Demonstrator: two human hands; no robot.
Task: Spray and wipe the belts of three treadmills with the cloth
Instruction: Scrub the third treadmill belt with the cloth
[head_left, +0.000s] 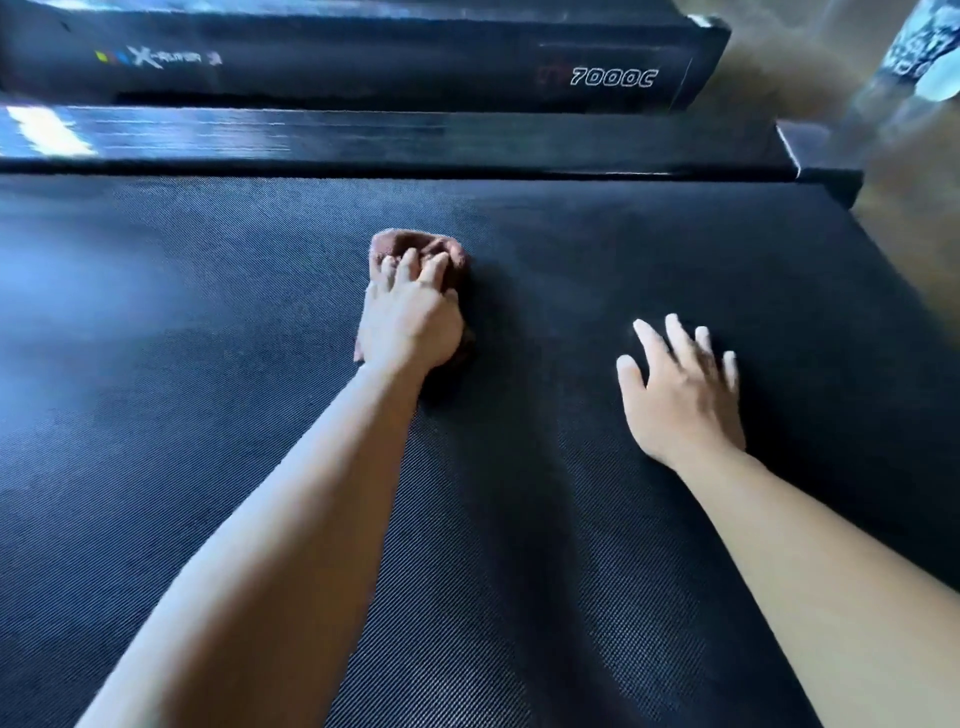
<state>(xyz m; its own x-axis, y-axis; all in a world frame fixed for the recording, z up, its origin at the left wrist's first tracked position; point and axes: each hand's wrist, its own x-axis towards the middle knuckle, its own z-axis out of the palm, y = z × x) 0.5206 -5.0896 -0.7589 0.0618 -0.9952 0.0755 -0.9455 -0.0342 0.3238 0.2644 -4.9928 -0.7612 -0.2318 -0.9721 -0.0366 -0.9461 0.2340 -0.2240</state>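
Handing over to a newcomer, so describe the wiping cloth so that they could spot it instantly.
Find the wide dark textured treadmill belt filling the view. Near its middle, the left hand grips a bunched reddish-brown cloth. It is the only warm-coloured, soft thing there; the right hand beside it holds nothing.

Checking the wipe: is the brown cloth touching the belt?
Touching. Head view shows the cloth, gripped by the left hand, bunched against the belt, no gap.
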